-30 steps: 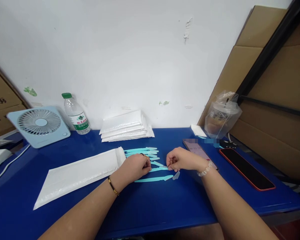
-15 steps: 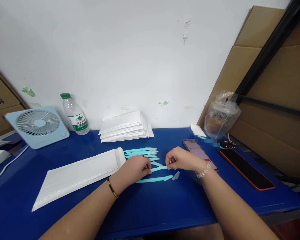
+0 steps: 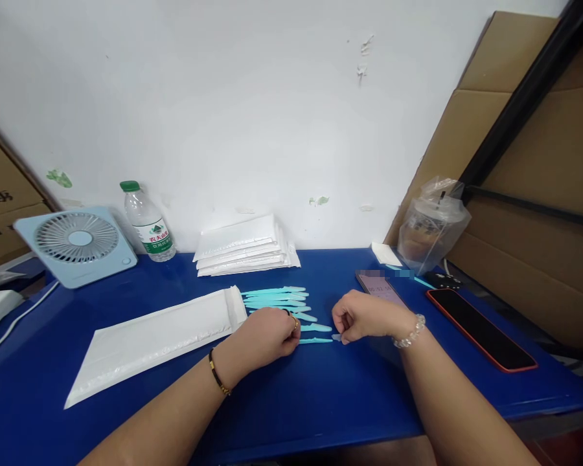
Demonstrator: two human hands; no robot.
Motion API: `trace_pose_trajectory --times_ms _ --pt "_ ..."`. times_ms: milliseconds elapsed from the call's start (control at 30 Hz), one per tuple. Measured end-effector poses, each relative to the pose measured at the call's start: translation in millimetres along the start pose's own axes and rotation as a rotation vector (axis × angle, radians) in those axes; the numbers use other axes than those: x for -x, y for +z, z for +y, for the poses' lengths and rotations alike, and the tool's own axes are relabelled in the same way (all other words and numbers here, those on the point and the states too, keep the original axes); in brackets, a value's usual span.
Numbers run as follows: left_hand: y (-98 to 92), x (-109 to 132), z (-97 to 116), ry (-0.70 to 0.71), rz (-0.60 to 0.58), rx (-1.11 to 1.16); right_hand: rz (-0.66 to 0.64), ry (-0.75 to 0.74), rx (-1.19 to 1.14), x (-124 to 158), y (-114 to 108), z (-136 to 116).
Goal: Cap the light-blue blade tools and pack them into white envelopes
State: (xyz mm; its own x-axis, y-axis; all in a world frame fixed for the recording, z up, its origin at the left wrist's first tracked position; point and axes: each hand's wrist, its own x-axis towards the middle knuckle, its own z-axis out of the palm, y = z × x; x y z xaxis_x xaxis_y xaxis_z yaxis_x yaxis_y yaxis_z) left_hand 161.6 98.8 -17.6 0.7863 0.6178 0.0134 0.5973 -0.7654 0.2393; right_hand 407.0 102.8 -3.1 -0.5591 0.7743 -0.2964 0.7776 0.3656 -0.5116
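Observation:
Several thin light-blue plastic razor sticks [image 3: 274,296] lie in a row on the blue table [image 3: 291,401]. My left hand [image 3: 265,336] is closed, pinching the left end of one blue stick [image 3: 315,340] that lies nearest me. My right hand [image 3: 364,316] is closed too, its fingertips pinching a small clear cap [image 3: 337,337] at that stick's right tip. Another blue stick [image 3: 315,328] lies just behind it, between my hands. A white padded envelope [image 3: 150,340] lies flat to the left of my left hand.
A stack of white padded envelopes [image 3: 245,246] sits by the wall. A water bottle [image 3: 148,223] and a small blue fan [image 3: 75,243] stand at the back left. Two phones [image 3: 480,327] [image 3: 376,285] and a bagged drink cup [image 3: 430,226] are on the right. Cardboard leans at right.
Both hands have moved toward me, off the middle stick to the nearest one. My right hand has come onto the clear cap that lay loose on the table by that stick's tip.

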Motion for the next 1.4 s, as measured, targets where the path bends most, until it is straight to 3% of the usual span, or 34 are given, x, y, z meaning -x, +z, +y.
trace_pose_trajectory --times_ms 433,533,667,800,1000,1267,1400 --pt "2.2 -2 -2 0.002 -0.016 0.019 0.006 -0.076 -0.106 -10 11 -16" --pt "-0.2 -1 -9 -0.025 0.023 0.038 0.087 -0.095 -0.056 -11 12 -19" --pt "-7.0 3 -32 -0.192 0.147 -0.045 0.306 -0.145 0.031 -14 14 -19" --pt "-9.9 3 -47 -0.249 0.035 -0.048 0.316 -0.150 -0.031 -23 18 -9" --pt "-4.5 -6 -25 -0.088 0.027 -0.016 0.292 -0.196 0.000 -32 17 -3" --pt "9.8 -16 0 -0.169 0.014 -0.179 0.347 -0.167 0.394 -37 26 -24" --pt "15.6 -19 -4 -0.161 0.080 -0.160 0.278 -0.138 0.320 -29 20 -34"
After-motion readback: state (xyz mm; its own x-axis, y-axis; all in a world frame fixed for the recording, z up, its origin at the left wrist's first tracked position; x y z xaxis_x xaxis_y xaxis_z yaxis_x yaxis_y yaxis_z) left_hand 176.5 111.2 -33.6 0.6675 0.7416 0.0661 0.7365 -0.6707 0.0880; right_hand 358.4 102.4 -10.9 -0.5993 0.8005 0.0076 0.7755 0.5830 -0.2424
